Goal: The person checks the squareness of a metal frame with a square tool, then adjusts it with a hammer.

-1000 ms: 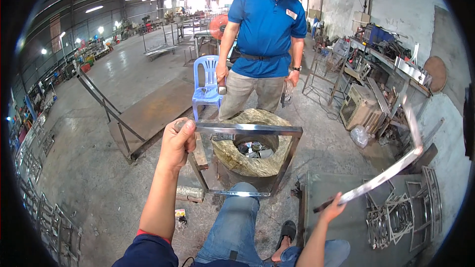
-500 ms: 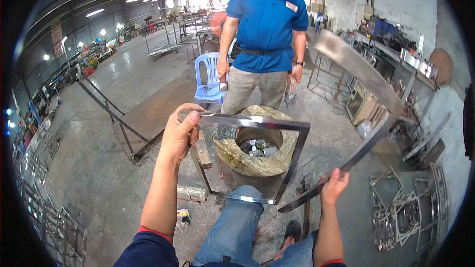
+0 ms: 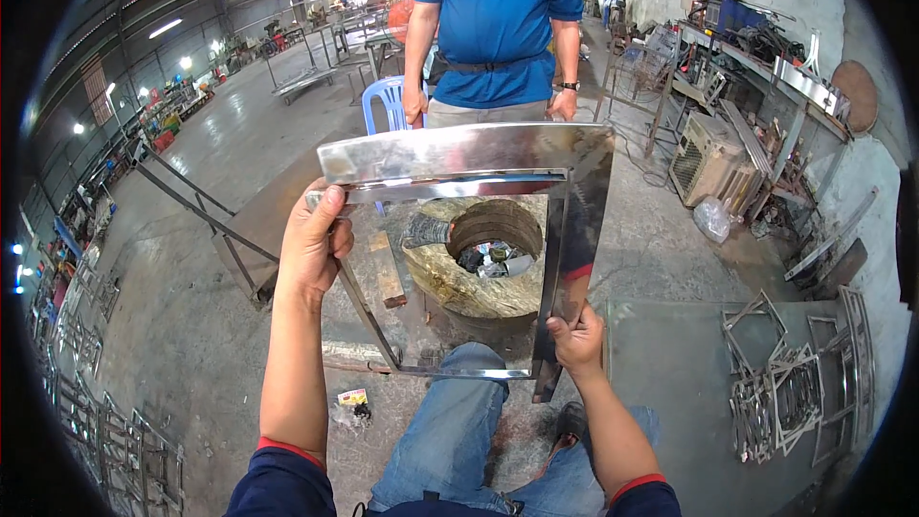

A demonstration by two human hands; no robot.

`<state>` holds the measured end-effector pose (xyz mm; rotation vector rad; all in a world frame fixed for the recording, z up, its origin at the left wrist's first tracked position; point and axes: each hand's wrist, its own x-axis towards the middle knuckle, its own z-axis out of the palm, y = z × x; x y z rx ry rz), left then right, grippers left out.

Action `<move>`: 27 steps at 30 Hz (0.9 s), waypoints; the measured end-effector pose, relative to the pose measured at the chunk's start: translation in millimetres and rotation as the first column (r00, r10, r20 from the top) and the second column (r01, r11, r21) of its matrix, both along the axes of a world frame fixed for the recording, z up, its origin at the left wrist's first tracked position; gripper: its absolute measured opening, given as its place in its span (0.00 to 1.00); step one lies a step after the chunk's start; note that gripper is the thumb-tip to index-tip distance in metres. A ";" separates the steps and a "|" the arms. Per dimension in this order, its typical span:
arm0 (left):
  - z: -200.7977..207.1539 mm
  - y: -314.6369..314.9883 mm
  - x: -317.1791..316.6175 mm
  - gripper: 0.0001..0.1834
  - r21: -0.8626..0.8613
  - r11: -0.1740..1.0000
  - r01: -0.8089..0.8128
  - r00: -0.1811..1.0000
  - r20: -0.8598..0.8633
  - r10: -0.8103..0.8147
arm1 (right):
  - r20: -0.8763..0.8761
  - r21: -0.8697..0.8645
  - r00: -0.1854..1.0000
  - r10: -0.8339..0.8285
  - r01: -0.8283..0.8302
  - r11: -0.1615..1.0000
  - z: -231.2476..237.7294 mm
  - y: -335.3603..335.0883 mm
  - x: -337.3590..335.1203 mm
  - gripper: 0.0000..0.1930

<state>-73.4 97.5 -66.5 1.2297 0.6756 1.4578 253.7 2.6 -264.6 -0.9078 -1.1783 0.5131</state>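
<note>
In front of me a slim rectangular metal frame is held upright. My left hand is closed around its upper left corner, thumb on top. An L-shaped piece of wide, shiny metal strip lines the frame's top and right sides; whether it touches along its whole length I cannot tell. My right hand grips the lower part of this strip, by the frame's right bar. Through the frame shows a round, rough-topped drum with scraps inside and a dark cylindrical piece on its rim.
A person in a blue shirt stands facing me beyond the drum, beside a blue plastic chair. At right, several metal frames lie on a grey sheet. A wooden block lies left of the drum.
My right hand has brought the L-shaped strip leftward, from apart on the right to alongside the frame's top and right sides. My left hand and the frame have shifted slightly left.
</note>
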 end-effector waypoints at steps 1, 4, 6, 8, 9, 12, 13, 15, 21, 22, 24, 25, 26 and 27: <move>-1.2 0.2 -0.9 0.21 -0.002 1.000 0.000 1.000 0.000 0.000 | 0.024 -0.004 1.000 0.019 -0.019 1.000 -0.2 0.1 -0.3 0.24; -3.2 0.2 -5.7 0.20 -0.014 1.000 -0.002 1.000 0.007 0.002 | 0.028 -0.060 0.998 0.058 -0.056 0.997 3.6 -3.8 -1.5 0.23; -4.2 -0.6 -11.1 0.23 -0.013 1.000 -0.010 0.999 -0.046 0.009 | 0.054 -0.076 0.997 0.056 -0.052 0.996 8.3 -5.8 -5.7 0.24; -3.5 -1.0 -11.8 0.22 -0.023 1.000 -0.005 0.999 -0.034 0.005 | 0.085 -0.093 0.995 0.049 -0.041 0.995 7.6 -7.2 -4.9 0.24; -3.0 -1.8 -11.9 0.22 -0.029 1.000 -0.003 1.000 -0.025 0.002 | 0.084 -0.105 0.994 0.070 -0.061 0.993 4.1 -6.5 -3.2 0.24; -4.5 -1.2 -12.2 0.21 -0.043 0.999 -0.015 1.000 -0.021 0.014 | 0.086 -0.109 0.992 0.092 -0.083 0.991 2.5 -5.9 -4.4 0.25; -5.3 -0.7 -12.5 0.21 -0.039 0.999 -0.022 1.000 -0.022 0.021 | 0.089 -0.098 0.992 0.093 -0.084 0.992 3.1 -5.9 -5.2 0.25; -4.1 -1.3 -11.2 0.20 -0.038 0.999 -0.020 0.999 -0.029 0.019 | 0.099 -0.100 0.991 0.093 -0.083 0.991 1.9 -5.8 -4.6 0.25; -6.7 8.4 -11.1 0.20 -0.049 0.999 -0.015 0.999 -0.035 0.013 | 0.078 -0.121 0.990 0.117 -0.107 0.987 -1.8 -4.3 -4.4 0.26; -7.0 10.6 -11.1 0.20 -0.043 0.999 -0.008 0.999 -0.039 0.006 | 0.071 -0.127 0.990 0.120 -0.110 0.986 -1.2 -3.9 -4.8 0.25; -7.8 14.3 -9.8 0.20 -0.059 0.998 -0.012 0.999 -0.033 0.010 | 0.071 -0.126 0.991 0.116 -0.107 0.986 -0.6 -3.6 -5.5 0.25; -7.9 16.3 -9.0 0.20 -0.068 0.998 -0.017 1.000 -0.028 0.015 | 0.072 -0.118 0.991 0.113 -0.104 0.988 -0.3 -2.8 -5.5 0.25; -8.5 18.1 -8.3 0.20 -0.070 0.997 -0.017 1.000 -0.028 0.015 | 0.072 -0.120 0.991 0.113 -0.104 0.987 -0.3 -2.6 -5.3 0.25; -9.4 19.9 -7.6 0.20 -0.071 0.997 -0.011 1.000 -0.028 0.009 | 0.090 -0.115 0.991 0.099 -0.089 0.989 -0.3 -2.5 -5.1 0.25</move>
